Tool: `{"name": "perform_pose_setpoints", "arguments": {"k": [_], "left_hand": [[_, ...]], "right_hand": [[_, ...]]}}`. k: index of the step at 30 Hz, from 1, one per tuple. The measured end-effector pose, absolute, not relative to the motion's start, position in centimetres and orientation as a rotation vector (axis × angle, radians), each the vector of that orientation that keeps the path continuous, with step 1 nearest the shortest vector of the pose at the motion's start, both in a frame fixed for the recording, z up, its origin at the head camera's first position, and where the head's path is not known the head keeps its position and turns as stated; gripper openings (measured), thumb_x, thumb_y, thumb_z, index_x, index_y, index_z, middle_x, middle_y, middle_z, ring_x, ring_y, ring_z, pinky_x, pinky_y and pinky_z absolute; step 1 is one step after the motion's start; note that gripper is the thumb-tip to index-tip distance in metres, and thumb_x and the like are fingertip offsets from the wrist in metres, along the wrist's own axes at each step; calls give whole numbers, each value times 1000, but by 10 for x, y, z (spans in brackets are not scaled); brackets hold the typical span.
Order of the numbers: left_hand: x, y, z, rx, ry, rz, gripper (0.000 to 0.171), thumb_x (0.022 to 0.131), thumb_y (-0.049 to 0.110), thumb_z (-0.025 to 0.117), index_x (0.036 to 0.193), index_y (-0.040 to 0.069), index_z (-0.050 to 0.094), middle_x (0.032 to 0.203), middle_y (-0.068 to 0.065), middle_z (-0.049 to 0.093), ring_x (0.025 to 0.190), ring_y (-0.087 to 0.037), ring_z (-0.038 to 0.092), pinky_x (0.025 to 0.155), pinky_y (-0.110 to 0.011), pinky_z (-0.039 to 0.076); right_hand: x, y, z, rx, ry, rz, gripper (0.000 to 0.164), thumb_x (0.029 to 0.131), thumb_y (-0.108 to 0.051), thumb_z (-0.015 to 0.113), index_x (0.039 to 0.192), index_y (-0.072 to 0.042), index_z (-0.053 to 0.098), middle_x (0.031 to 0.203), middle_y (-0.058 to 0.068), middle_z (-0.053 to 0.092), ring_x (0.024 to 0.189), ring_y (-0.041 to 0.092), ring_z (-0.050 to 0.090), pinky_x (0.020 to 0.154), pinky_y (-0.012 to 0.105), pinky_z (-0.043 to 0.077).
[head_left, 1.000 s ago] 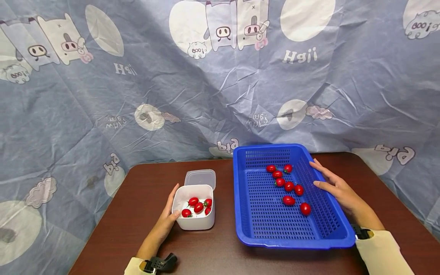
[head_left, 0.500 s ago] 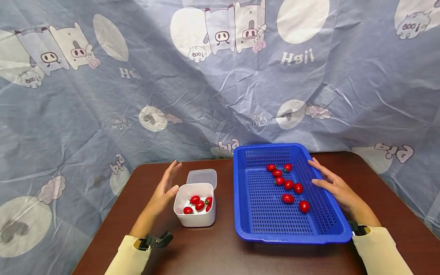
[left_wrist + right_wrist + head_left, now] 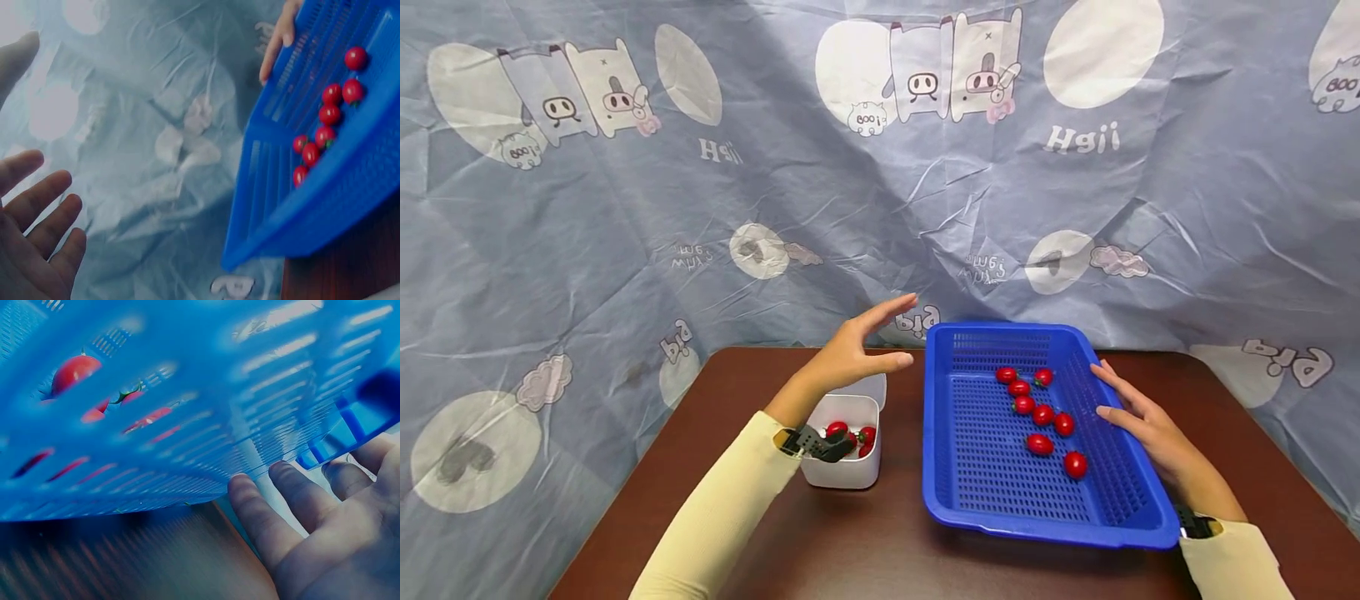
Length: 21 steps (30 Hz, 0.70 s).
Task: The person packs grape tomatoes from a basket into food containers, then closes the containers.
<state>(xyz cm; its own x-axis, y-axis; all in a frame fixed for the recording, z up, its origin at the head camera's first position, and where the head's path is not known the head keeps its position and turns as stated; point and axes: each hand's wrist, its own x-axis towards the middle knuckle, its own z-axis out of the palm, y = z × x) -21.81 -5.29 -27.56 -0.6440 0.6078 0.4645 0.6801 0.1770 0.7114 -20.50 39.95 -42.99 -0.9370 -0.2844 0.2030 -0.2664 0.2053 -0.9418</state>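
Note:
My left hand (image 3: pixel 861 346) is in the air between the white box and the blue basket, fingers extended and thumb spread apart, holding nothing. The left wrist view shows the same spread fingers (image 3: pixel 47 215) apart from the basket. The blue perforated plastic basket (image 3: pixel 1015 521) carries several cherry tomatoes (image 3: pixel 1042 415), some with green stems. At its right side is my right hand (image 3: pixel 1150 429), its thumb overlapping the rim. Nearly straight fingers (image 3: pixel 300 494) lie along the outer wall in the right wrist view. Behind my left wrist stands the white box (image 3: pixel 842 475) with several cherry tomatoes inside, partly hidden.
A translucent lid (image 3: pixel 872 387) lies behind the white box, mostly covered by my left forearm. Everything stands on a dark brown table (image 3: pixel 880 542). A grey-blue cloth (image 3: pixel 820 183) with cartoon prints hangs behind the table.
My left hand has let go of the white box, lifted, and moved right toward the basket. My right hand remains at the basket's side. The head view has shifted slightly.

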Motion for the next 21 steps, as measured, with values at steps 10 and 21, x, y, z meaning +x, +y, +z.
{"name": "perform_pose_setpoints", "arguments": {"k": [10, 21], "left_hand": [[-256, 36, -302, -1488, -2493, -1512, 71, 84, 29, 75, 147, 25, 41, 144, 10, 47, 127, -2, 45, 105, -24, 35], [-263, 114, -341, -1526, -2718, -1639, 53, 89, 33, 67, 139, 30, 51, 134, 17, 53, 121, 4, 47, 101, -22, 38]], "right_hand": [[-200, 403, -433, -577, 2361, -1923, 59, 101, -4, 43, 154, -9, 19, 162, -6, -3, 145, 33, 9, 83, 24, 52], [-205, 398, -431, -653, 2196, -2015, 60, 101, 0, 40, 154, -7, 14, 162, -5, -8, 125, -6, 43, 80, 38, 55]]}}
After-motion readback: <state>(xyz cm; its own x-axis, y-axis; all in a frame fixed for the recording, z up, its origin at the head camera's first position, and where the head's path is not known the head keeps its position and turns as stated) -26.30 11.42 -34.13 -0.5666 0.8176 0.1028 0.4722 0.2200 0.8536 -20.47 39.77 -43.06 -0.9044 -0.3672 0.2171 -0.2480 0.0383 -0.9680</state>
